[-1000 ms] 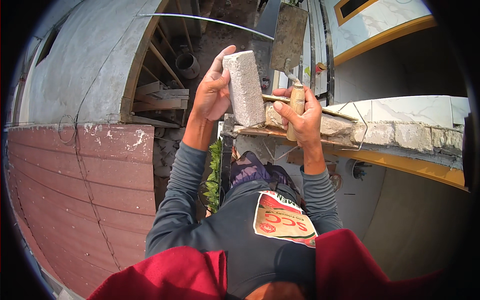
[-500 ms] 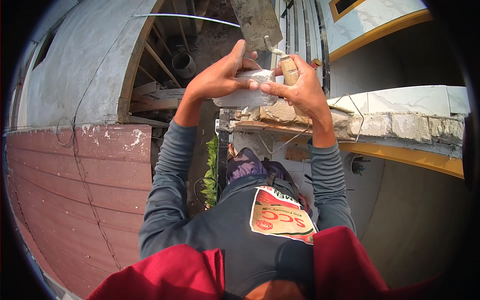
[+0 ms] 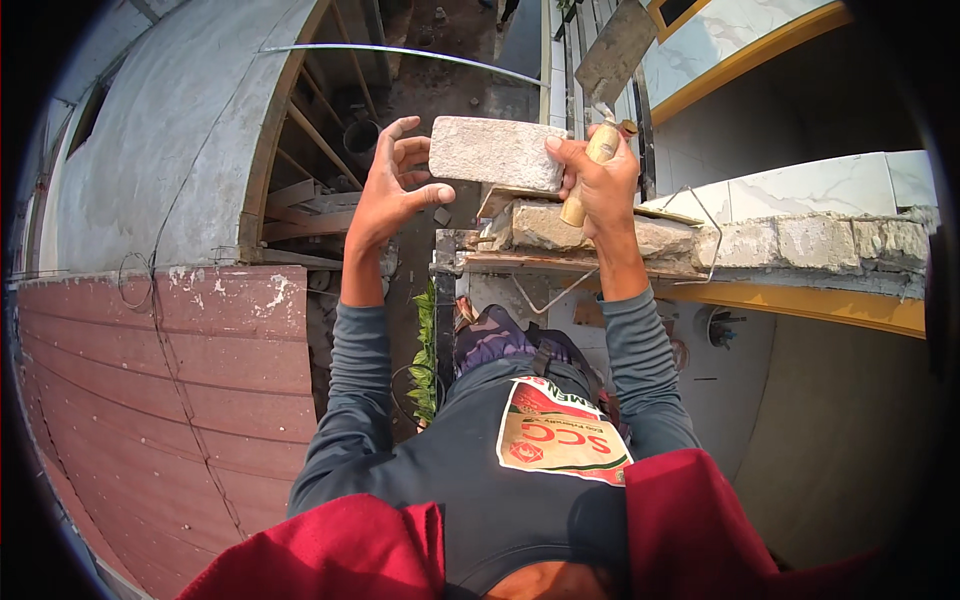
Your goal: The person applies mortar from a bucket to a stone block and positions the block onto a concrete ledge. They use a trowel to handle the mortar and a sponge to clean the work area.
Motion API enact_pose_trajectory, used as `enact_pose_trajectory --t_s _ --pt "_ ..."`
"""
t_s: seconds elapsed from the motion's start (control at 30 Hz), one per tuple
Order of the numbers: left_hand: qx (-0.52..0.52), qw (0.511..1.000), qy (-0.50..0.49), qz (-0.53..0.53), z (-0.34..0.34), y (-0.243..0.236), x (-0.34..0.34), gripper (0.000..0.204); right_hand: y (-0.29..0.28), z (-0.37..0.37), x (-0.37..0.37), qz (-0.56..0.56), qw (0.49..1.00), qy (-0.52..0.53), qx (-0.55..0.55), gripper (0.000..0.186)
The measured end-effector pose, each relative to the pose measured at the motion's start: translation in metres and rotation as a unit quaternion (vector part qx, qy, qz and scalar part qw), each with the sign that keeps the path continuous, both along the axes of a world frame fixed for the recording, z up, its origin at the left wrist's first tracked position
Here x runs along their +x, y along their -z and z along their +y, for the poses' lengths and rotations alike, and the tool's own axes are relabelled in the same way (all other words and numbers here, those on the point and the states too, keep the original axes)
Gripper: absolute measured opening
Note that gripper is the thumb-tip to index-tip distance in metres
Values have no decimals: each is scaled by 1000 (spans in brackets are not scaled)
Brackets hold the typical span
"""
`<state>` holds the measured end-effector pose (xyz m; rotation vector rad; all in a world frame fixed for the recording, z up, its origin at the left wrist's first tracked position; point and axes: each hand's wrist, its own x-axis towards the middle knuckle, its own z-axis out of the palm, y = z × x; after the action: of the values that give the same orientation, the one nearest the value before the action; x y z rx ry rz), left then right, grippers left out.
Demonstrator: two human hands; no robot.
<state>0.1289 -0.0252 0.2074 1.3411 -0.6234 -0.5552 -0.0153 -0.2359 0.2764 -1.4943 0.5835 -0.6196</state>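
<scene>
A pale, rough brick point(image 3: 488, 150) is raised horizontally above the top of a rough block wall point(image 3: 808, 243). My left hand point(image 3: 405, 172) is open beside the brick's left end, fingers curved and apart, at most grazing it. My right hand point(image 3: 600, 175) is closed round the wooden handle point(image 3: 597, 155) of a trowel, with its thumb on the brick's right end. The trowel's grey blade point(image 3: 612, 52) points up, beyond the brick. Just below the brick, a wooden board point(image 3: 505, 195) and rough blocks point(image 3: 545, 227) lie on the wall.
A maroon corrugated panel point(image 3: 160, 380) and grey wall point(image 3: 170, 150) are at left. A dark bucket point(image 3: 360, 140) stands below among timbers. A bent metal wire bracket point(image 3: 708, 215) hangs over the wall. Metal rails point(image 3: 585, 90) and a tiled wall point(image 3: 740, 40) are beyond. Leafy greenery point(image 3: 425, 360) is below.
The brick was upright, then turned over in both hands, and now lies horizontal. My left hand has moved left and opened off it. The trowel blade has swung rightward.
</scene>
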Motion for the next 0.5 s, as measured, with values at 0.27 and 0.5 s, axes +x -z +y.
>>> enact_pose_trajectory --t_s 0.27,0.5 --pt "-242 929 -25 279 -44 0 -40 80 29 15 -1 -13 982 29 186 41" --pt "-256 949 26 180 -37 -13 -14 81 21 10 -4 17 971 -69 229 36"
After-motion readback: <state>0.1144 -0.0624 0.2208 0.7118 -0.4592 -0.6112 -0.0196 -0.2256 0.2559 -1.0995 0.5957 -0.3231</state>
